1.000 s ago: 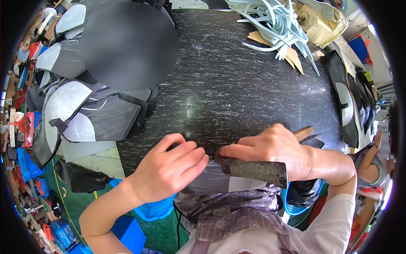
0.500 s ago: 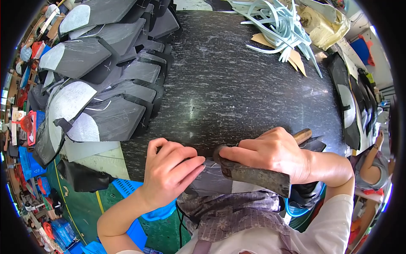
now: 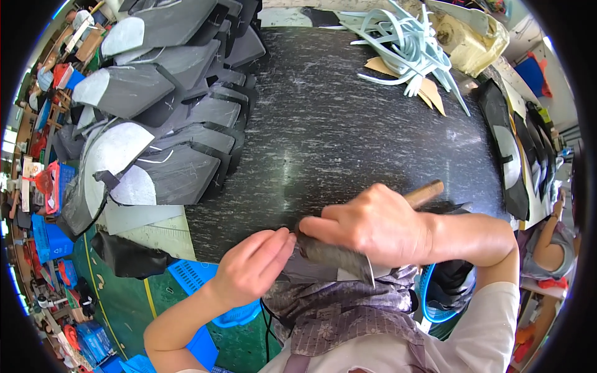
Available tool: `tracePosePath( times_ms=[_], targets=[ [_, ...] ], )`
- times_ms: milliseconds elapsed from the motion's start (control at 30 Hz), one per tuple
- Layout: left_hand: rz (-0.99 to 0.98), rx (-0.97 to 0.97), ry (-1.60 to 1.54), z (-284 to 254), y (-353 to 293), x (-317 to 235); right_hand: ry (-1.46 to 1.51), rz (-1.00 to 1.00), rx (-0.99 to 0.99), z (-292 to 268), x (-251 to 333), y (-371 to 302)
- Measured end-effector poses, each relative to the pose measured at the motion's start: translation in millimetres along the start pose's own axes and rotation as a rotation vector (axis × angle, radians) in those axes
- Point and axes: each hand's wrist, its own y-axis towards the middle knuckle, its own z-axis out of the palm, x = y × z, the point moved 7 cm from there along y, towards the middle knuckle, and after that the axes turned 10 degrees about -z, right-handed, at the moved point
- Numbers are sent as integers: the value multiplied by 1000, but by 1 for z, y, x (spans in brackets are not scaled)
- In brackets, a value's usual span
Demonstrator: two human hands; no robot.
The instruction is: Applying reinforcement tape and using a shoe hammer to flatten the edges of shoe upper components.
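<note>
My right hand (image 3: 379, 227) grips a hammer with a dark, worn metal head (image 3: 336, 256); its wooden handle (image 3: 424, 194) sticks out past the knuckles, up to the right. At the near edge of the bench lies a dark grey flat piece (image 3: 305, 271) with a pale patch, partly covered by both hands and the hammer. My left hand (image 3: 252, 261) is closed at the edge of this piece, fingers together and fingertips beside the rounded end of the hammer head. The exact pinch is hidden.
Stacked dark grey pieces with white ends (image 3: 186, 171) cover the left of the black, streaked bench top (image 3: 348, 112). Pale blue strips (image 3: 410, 50) lie at the far right beside a yellowish wrapped block (image 3: 469, 40). Blue baskets (image 3: 236, 314) stand below the near edge.
The hammer and my right hand have shifted left and turned, the handle now angled further up. My left hand's fingers, more spread and raised before, have come together lower at the edge.
</note>
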Motion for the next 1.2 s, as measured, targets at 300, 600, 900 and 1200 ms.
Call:
tracePosePath(
  times_ms=[300, 600, 900, 1200],
  targets=[
    [-146, -29, -63, -2, 41, -10, 6, 289, -238, -54, -31, -98],
    [-289, -158, -84, -13, 45, -6, -618, 782, -245, -75, -58, -278],
    [3, 108, -167, 40, 75, -79, -407, 640, -485, -102, -63, -282],
    [-205, 53, -442, 9, 85, -87, -352, 248, -365, -94, -178, -73]
  ],
)
